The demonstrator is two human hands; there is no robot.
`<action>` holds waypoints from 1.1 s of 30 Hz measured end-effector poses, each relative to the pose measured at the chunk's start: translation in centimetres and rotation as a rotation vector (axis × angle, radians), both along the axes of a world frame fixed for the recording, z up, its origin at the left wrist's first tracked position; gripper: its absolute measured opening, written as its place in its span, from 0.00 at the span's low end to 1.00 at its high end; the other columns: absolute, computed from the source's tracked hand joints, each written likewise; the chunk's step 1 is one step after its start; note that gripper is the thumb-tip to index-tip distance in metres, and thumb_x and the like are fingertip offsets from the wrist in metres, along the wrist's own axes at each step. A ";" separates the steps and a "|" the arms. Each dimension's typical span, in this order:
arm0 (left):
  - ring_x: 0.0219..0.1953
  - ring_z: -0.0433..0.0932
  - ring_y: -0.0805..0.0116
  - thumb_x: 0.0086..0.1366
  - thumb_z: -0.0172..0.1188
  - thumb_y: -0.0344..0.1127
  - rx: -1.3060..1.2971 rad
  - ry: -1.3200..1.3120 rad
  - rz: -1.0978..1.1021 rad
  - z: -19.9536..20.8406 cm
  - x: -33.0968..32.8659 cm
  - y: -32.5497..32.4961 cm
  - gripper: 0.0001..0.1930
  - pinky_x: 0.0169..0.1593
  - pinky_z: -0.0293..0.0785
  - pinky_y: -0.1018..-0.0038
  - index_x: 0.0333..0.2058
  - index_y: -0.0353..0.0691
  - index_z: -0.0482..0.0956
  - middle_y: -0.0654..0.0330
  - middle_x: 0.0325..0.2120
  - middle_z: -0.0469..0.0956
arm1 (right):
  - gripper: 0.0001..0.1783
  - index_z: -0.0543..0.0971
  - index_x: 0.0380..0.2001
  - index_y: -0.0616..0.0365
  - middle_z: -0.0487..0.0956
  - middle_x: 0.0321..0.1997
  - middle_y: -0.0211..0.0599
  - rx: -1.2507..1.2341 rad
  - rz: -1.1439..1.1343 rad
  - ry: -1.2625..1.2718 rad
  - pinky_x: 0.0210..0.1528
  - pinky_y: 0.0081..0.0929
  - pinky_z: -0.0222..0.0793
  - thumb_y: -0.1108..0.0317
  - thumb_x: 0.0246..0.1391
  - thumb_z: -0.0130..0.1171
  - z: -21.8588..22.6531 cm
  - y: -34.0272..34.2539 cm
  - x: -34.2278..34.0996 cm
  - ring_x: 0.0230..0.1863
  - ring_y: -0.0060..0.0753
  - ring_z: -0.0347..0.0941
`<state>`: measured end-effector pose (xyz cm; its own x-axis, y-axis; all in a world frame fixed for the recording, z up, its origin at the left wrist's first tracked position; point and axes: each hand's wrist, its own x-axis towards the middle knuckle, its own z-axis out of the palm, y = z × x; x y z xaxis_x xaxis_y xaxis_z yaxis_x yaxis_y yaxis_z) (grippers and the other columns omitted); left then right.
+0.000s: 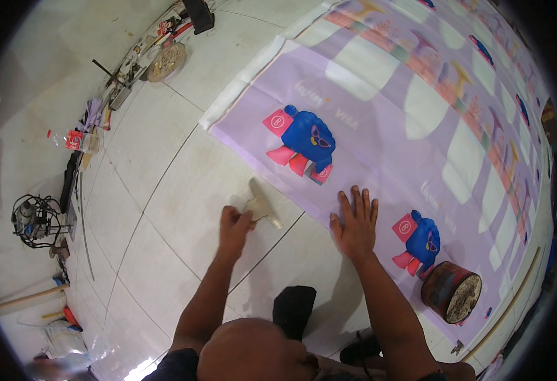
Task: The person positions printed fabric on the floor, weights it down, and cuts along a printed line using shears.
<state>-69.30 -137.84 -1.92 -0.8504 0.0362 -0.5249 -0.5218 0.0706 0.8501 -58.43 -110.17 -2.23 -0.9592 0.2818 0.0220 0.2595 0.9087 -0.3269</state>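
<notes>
Rounded bare skin (250,350) sits closest to my camera, low in the view, with a dark-clad foot (294,310) just beyond it. Off to the right I have a dark red, stained can (440,284) resting on the near end of the printed sheet (380,152). Its end facing me is crusted grey-brown; I can't tell from here whether that is filling or a caked lid. By the far left wall I see a clear plastic bottle (89,142) with a red label, lying on its side; any contents are too small to make out. Farther up, a round dish-like thing (167,62) shows a rough, brownish face.

On my left side, the hand (235,225) is curled narrow, thumb and bent fingers gripping a pale, wide-bladed scraper (262,204) over the tiled floor (177,184), just beside the sheet's edge. The right hand (356,225) is wide, fingers spread and palm down on that edge, holding nothing.

The sheet spreads across the floor from the middle toward the upper right. It is lilac, lightly creased, printed with fluffy blue figures in sunglasses, pink squares, white drip shapes and coral bands.
</notes>
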 end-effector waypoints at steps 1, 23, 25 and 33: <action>0.27 0.75 0.68 0.63 0.61 0.30 -0.009 0.034 0.024 -0.1 0.4 -2.0 0.14 0.30 0.71 0.73 0.38 0.39 0.62 0.55 0.29 0.73 | 0.31 0.68 0.63 0.49 0.59 0.71 0.47 -0.010 0.004 0.006 0.72 0.59 0.36 0.53 0.57 0.52 0.0 -0.1 -0.1 0.73 0.54 0.47; 0.73 0.37 0.46 0.62 0.44 0.73 -1.184 0.816 -0.924 -1.9 -21.0 8.2 0.46 0.71 0.31 0.47 0.71 0.51 0.47 0.45 0.71 0.40 | 0.31 0.68 0.63 0.49 0.59 0.70 0.51 -0.004 0.020 -0.022 0.70 0.64 0.37 0.52 0.58 0.52 -0.1 0.1 -0.2 0.72 0.60 0.48; 0.73 0.37 0.47 0.62 0.44 0.72 -1.196 0.838 -0.900 -2.5 -21.5 7.8 0.46 0.71 0.31 0.46 0.71 0.52 0.47 0.45 0.71 0.39 | 0.31 0.67 0.64 0.49 0.58 0.70 0.52 0.000 0.027 -0.013 0.70 0.65 0.37 0.51 0.59 0.52 -0.3 0.4 -0.2 0.73 0.60 0.48; 0.72 0.41 0.41 0.63 0.47 0.69 -1.144 0.910 -0.785 -3.1 -21.9 7.5 0.43 0.70 0.35 0.44 0.69 0.51 0.54 0.40 0.70 0.44 | 0.33 0.64 0.66 0.47 0.54 0.73 0.53 0.003 0.075 -0.081 0.70 0.66 0.33 0.48 0.61 0.51 -0.1 0.3 -0.2 0.74 0.61 0.43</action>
